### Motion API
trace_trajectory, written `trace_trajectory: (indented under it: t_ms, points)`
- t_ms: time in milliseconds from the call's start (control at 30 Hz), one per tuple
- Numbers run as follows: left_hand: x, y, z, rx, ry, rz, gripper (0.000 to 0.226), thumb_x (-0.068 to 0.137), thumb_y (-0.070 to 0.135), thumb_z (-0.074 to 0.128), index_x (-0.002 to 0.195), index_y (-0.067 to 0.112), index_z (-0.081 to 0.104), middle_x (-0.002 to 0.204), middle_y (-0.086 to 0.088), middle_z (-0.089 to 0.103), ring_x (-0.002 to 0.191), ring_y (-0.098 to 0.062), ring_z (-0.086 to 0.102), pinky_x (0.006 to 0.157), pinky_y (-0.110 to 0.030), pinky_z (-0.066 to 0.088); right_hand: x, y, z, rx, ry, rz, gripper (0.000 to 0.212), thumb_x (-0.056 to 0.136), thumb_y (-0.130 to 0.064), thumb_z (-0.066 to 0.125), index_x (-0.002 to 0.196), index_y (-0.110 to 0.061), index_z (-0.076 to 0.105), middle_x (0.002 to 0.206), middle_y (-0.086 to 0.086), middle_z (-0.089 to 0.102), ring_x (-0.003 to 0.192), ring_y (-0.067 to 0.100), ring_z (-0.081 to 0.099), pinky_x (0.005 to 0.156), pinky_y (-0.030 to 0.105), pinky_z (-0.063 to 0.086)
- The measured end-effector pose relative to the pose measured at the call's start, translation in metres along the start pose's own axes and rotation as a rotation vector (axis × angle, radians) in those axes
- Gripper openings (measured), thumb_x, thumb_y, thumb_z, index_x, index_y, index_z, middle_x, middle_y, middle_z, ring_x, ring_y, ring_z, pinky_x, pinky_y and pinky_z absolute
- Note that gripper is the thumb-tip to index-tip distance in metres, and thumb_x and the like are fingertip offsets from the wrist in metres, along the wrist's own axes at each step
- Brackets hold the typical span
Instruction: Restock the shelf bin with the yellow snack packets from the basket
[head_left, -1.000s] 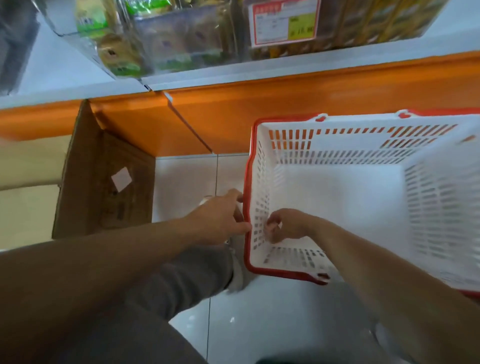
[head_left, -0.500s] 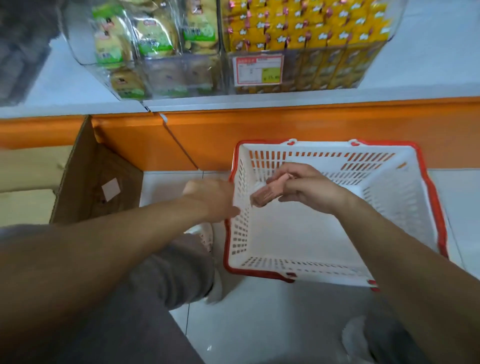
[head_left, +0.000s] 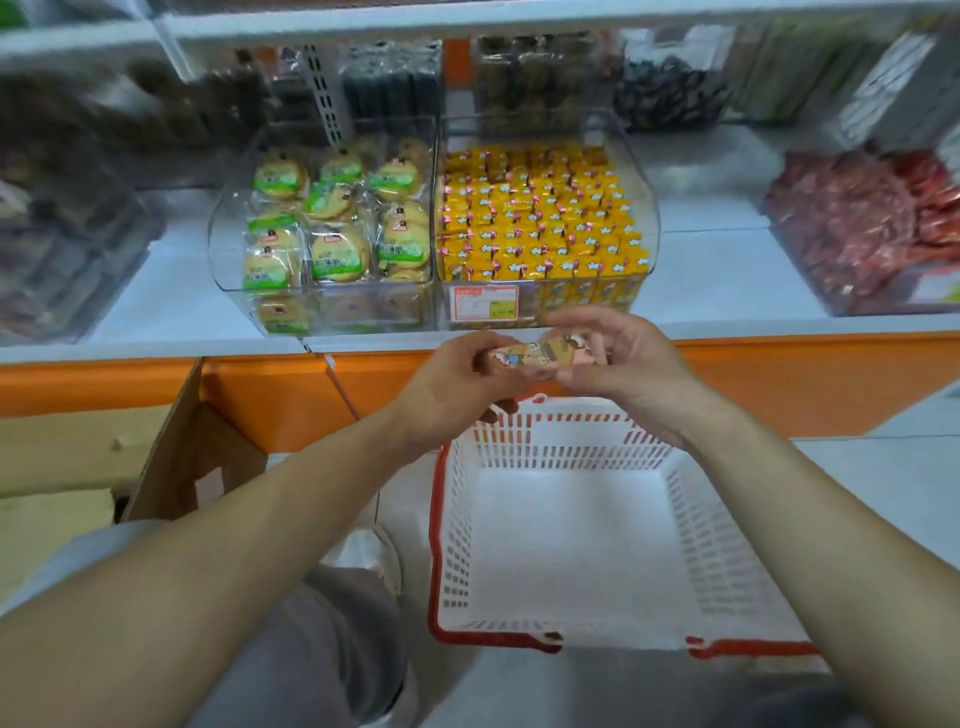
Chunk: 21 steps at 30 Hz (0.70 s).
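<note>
A small snack packet (head_left: 537, 354) with a cartoon print is held level between both hands, just below the shelf's front edge. My left hand (head_left: 457, 382) pinches its left end and my right hand (head_left: 621, 364) pinches its right end. Above them, a clear shelf bin (head_left: 644, 208) holds several rows of yellow snack packets (head_left: 540, 218) standing upright, with a red and white price tag (head_left: 483, 303) on its front. The white basket with a red rim (head_left: 441, 519) sits on the floor below my hands, with nothing lying in it.
A clear bin of green-labelled round cakes (head_left: 337, 228) adjoins the yellow one on the left. A bin of red packets (head_left: 862, 228) stands at the right. An open cardboard box (head_left: 171, 457) stands on the floor at the left, against the orange shelf base (head_left: 270, 395). My knee (head_left: 332, 639) is beside the basket.
My right hand took a packet out of the basket and raised it toward the shelf. My left hand left the basket rim and now holds the packet's other end. The view tilted up.
</note>
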<state>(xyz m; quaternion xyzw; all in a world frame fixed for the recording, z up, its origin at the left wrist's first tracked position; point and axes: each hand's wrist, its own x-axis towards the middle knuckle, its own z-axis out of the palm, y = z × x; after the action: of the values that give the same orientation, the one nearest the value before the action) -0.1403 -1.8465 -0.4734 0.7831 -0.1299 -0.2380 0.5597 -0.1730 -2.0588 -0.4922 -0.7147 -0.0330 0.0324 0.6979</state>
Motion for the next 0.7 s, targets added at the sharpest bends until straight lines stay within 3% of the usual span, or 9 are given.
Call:
trace_trajectory:
  t_ms: [67,133,233,333,400,467,533,600,700]
  points:
    - [0.003,0.004,-0.005,-0.058,0.053,0.020,0.032,0.088,0.028,0.078,0.114,0.026,0.060,0.091,0.001,0.076,0.078,-0.015,0.076,0.069,-0.029,0.062,0.003,-0.010,0.001,-0.060,0.061,-0.003,0.026,0.071,-0.032,0.082,0.096,-0.028,0.076,0.104,-0.004,0.074,0.091,0.019,0.070,0.071,0.031,0.055]
    - [0.006,0.010,-0.009,-0.124,0.087,0.034,0.037,0.085,0.022,0.081,0.114,0.023,0.059,0.094,0.004,0.077,0.082,-0.016,0.076,0.070,-0.027,0.062,0.007,-0.018,0.005,-0.079,0.104,0.010,0.014,0.077,-0.035,0.078,0.082,-0.021,0.076,0.087,0.003,0.074,0.074,0.021,0.067,0.065,0.033,0.051]
    - [0.011,0.016,-0.014,-0.189,0.119,0.049,0.043,0.084,0.018,0.082,0.119,0.016,0.057,0.100,0.000,0.077,0.091,-0.022,0.075,0.075,-0.031,0.062,0.018,-0.026,0.015,-0.245,0.109,-0.033,0.028,0.087,-0.038,0.072,0.067,-0.019,0.064,0.065,-0.002,0.066,0.058,0.009,0.060,0.056,0.026,0.047]
    - [0.018,0.020,-0.022,-0.207,0.147,0.080,0.040,0.086,0.018,0.080,0.120,0.014,0.059,0.104,-0.006,0.075,0.095,-0.024,0.074,0.074,-0.029,0.060,0.036,-0.039,0.022,-0.321,0.078,-0.052,0.017,0.087,-0.029,0.074,0.096,-0.029,0.060,0.087,-0.003,0.075,0.075,0.009,0.072,0.064,0.027,0.056]
    - [0.024,0.023,-0.034,-0.180,0.147,0.134,0.035,0.088,0.018,0.078,0.120,0.021,0.063,0.102,-0.001,0.076,0.095,-0.020,0.073,0.072,-0.026,0.060,0.049,-0.049,0.019,-0.259,-0.066,-0.015,0.037,0.090,-0.022,0.071,0.119,-0.038,0.055,0.098,-0.007,0.075,0.086,0.011,0.073,0.064,0.024,0.056]
    - [0.034,0.024,-0.047,-0.136,0.178,0.177,0.037,0.088,0.022,0.077,0.123,0.023,0.065,0.100,0.001,0.077,0.093,-0.020,0.073,0.074,-0.030,0.061,0.064,-0.059,0.019,-0.251,-0.160,0.009,0.047,0.090,-0.019,0.071,0.128,-0.043,0.056,0.098,-0.012,0.072,0.084,0.006,0.071,0.060,0.022,0.054]
    - [0.046,0.022,-0.061,0.019,0.315,0.211,0.039,0.087,0.028,0.078,0.124,0.022,0.065,0.098,0.001,0.074,0.091,-0.023,0.071,0.076,-0.037,0.061,0.083,-0.066,0.022,-0.316,-0.098,-0.044,0.042,0.087,-0.015,0.076,0.118,-0.040,0.064,0.100,-0.005,0.069,0.085,0.006,0.070,0.064,0.031,0.058]
    - [0.059,0.016,-0.074,0.314,0.471,0.230,0.043,0.086,0.033,0.080,0.124,0.022,0.063,0.102,0.005,0.070,0.093,-0.017,0.067,0.079,-0.038,0.059,0.103,-0.069,0.027,-0.318,0.073,-0.122,0.037,0.081,-0.014,0.079,0.106,-0.037,0.066,0.099,-0.001,0.070,0.089,0.010,0.070,0.072,0.040,0.060]
    - [0.074,0.002,-0.091,0.644,0.497,0.124,0.057,0.084,0.047,0.078,0.132,0.024,0.057,0.118,0.007,0.068,0.104,-0.016,0.064,0.090,-0.040,0.056,0.129,-0.067,0.032,-0.220,0.256,-0.154,0.034,0.080,-0.015,0.080,0.106,-0.028,0.062,0.094,0.000,0.069,0.084,0.023,0.072,0.071,0.043,0.060]
